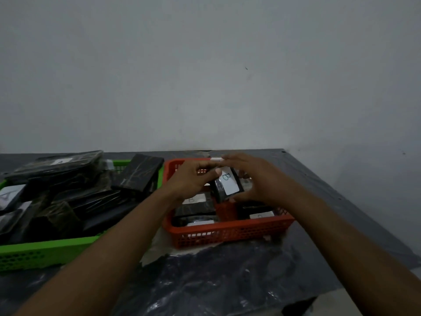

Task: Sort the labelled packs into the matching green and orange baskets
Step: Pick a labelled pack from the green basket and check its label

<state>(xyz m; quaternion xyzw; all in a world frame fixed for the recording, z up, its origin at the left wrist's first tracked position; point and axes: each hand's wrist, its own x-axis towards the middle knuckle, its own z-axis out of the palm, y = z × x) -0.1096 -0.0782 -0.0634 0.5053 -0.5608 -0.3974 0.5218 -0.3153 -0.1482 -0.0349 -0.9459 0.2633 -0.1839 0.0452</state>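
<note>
Both my hands hold one black pack with a white label marked B [227,184] just above the orange basket [230,232]. My left hand [193,179] grips its left and top side, my right hand [255,179] its right and lower side. Under it in the orange basket lie other black packs, one with a B label [193,199]. The green basket [43,252] at the left is heaped with black packs [75,192]; one at its left edge shows an A label [8,196].
The baskets stand side by side on a dark table covered with shiny black plastic sheeting [216,277]. A grey wall rises right behind them. The table's right edge [355,208] runs diagonally past the orange basket.
</note>
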